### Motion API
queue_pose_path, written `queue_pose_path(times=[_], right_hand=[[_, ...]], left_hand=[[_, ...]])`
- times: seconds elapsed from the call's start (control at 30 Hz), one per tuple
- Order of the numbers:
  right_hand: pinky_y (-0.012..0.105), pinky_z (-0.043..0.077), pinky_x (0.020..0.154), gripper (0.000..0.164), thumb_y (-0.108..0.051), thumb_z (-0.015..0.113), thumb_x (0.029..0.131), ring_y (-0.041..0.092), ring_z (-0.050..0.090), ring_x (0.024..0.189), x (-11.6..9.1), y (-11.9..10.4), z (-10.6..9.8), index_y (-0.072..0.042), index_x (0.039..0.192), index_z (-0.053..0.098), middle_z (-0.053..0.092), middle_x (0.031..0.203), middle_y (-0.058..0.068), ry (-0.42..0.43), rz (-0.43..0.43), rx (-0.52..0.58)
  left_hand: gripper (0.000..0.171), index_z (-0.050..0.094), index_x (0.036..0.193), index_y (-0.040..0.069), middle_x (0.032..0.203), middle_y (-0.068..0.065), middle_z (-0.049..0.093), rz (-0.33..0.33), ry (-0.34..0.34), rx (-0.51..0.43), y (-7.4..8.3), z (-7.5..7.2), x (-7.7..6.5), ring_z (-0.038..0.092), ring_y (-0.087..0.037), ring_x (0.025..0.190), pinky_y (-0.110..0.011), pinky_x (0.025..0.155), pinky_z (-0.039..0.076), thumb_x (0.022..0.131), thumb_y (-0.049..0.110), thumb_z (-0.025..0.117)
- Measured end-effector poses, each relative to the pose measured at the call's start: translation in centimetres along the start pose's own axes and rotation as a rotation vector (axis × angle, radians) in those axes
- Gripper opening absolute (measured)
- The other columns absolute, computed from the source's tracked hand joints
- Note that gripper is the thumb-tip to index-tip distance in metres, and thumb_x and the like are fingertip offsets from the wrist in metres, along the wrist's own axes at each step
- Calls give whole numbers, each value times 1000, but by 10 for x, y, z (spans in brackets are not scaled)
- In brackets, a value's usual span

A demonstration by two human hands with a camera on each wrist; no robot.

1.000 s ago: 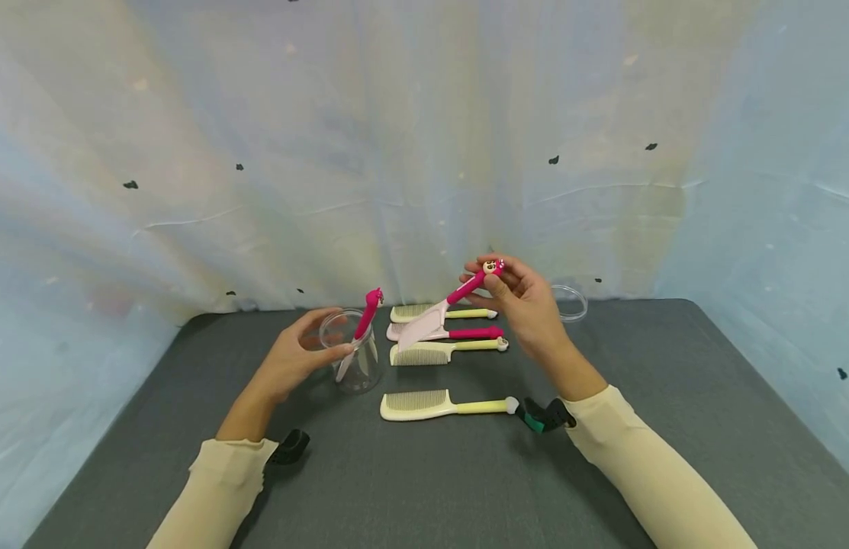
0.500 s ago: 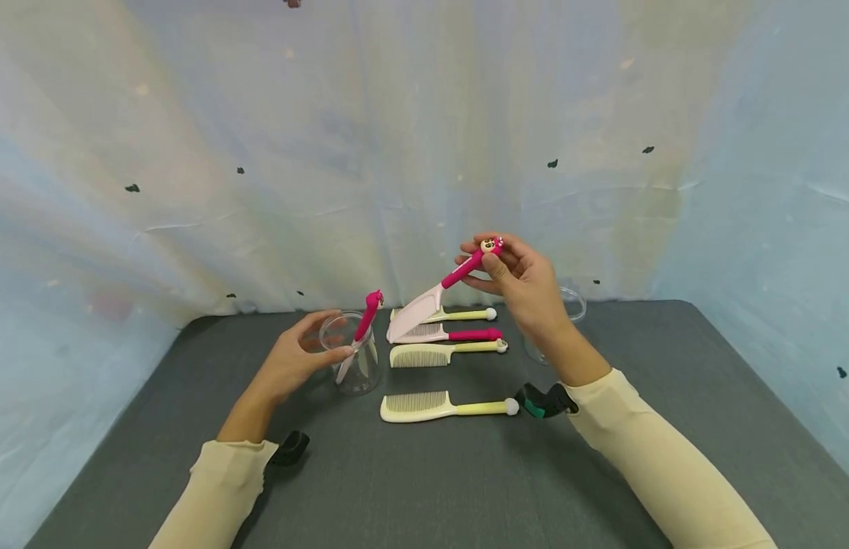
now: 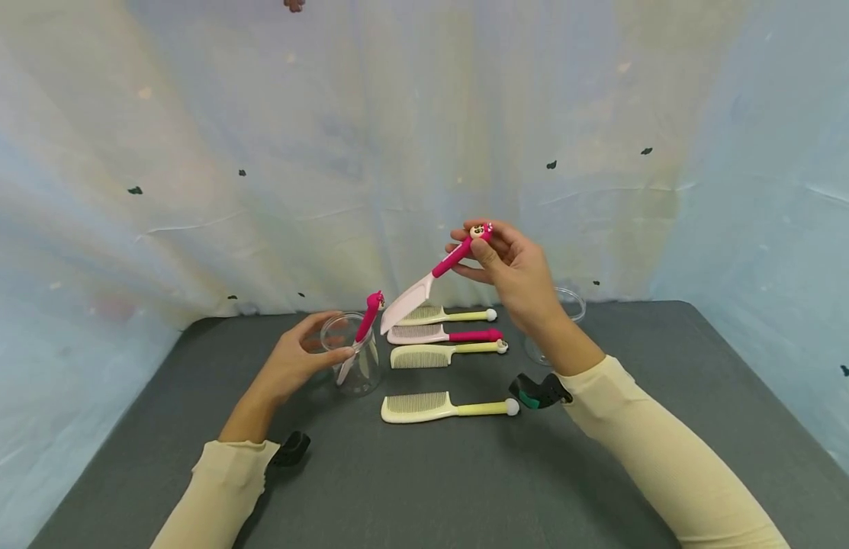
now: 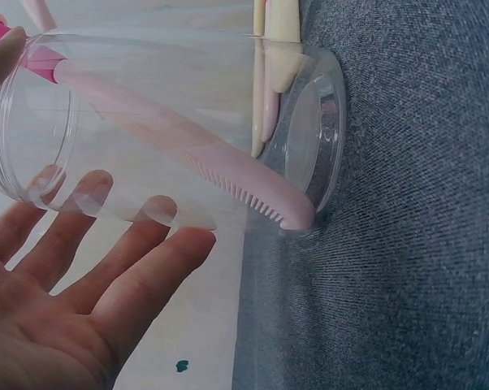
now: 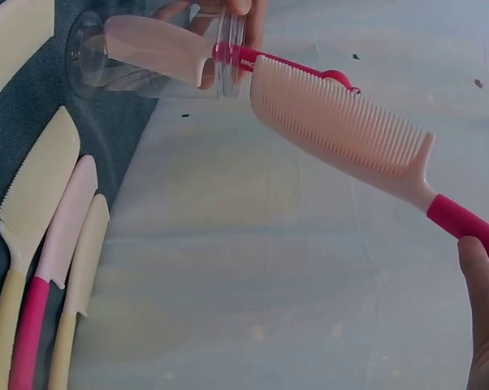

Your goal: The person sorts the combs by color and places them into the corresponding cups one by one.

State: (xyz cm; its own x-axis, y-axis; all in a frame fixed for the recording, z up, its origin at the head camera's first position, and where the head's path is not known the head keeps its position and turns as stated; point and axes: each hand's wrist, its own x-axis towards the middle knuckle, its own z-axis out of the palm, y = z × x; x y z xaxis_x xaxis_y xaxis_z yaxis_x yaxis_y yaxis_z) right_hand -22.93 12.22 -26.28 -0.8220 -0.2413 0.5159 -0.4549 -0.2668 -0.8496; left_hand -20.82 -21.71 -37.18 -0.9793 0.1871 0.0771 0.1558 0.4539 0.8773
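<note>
While the left hand (image 3: 295, 355) grasps a clear plastic jar (image 3: 366, 378) near its mouth, thumb on one side and fingers on the other, the right hand (image 3: 519, 276) pinches a pink hair comb (image 3: 435, 274) by the character-shaped end of its magenta handle. The held comb is in the air, its blade slanting down towards the jar; its tip is near the handle of another comb, and I cannot tell whether they touch. That other one, a magenta-handled comb (image 3: 365, 326), leans inside the jar, blade down by the base and handle sticking out past the rim.

On the grey worktop (image 3: 397, 488), three combs lie side by side to the right of the jar: a far yellow comb (image 3: 458, 316), a middle pink comb (image 3: 441, 336) with a magenta handle, and a near yellow comb (image 3: 446, 352). Nearer the person, set apart from them, lies a front yellow comb (image 3: 445, 410) with a white knob at its handle end. Partly hidden behind the right forearm is a clear round container (image 3: 571, 301). A pale, mottled curtain (image 3: 397, 152) hangs behind everything.
</note>
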Motion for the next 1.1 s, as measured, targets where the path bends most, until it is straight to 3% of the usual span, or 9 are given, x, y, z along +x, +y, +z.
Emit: queue_pose_path(times=[0.1,0.33,0.57,1.1], right_hand=[[41,58,87,37,-14,61,98,25,72,109,3,-3,4,3,130,55,71,120,7,-3,3,-4],[42,58,87,41,-15,61,97,29,69,115,9,-6,14,6,131,53,65,127,21,-19,17,-42],[44,58,88,43,-16,61,97,31,68,116,14,-5,21,8,131,52,67,124,17,-32,21,-41],[46,57,89,34,-10,60,99,36,67,116,24,12,45,3,129,56,65,128,21,-79,65,-71]], left_hand=[[68,45,148,26,149,-7,51,-1,-1,-9,0,0,1,56,-38,128,-50,92,55,88,38,76],[69,45,147,28,149,-5,51,-6,2,-9,1,1,1,56,-37,129,-51,93,55,87,39,77],[70,46,147,27,148,-4,52,-8,10,-10,1,2,3,56,-38,129,-50,92,56,86,40,78],[71,43,149,25,155,-7,44,-30,-3,0,3,1,0,54,-40,130,-50,92,56,88,38,76]])
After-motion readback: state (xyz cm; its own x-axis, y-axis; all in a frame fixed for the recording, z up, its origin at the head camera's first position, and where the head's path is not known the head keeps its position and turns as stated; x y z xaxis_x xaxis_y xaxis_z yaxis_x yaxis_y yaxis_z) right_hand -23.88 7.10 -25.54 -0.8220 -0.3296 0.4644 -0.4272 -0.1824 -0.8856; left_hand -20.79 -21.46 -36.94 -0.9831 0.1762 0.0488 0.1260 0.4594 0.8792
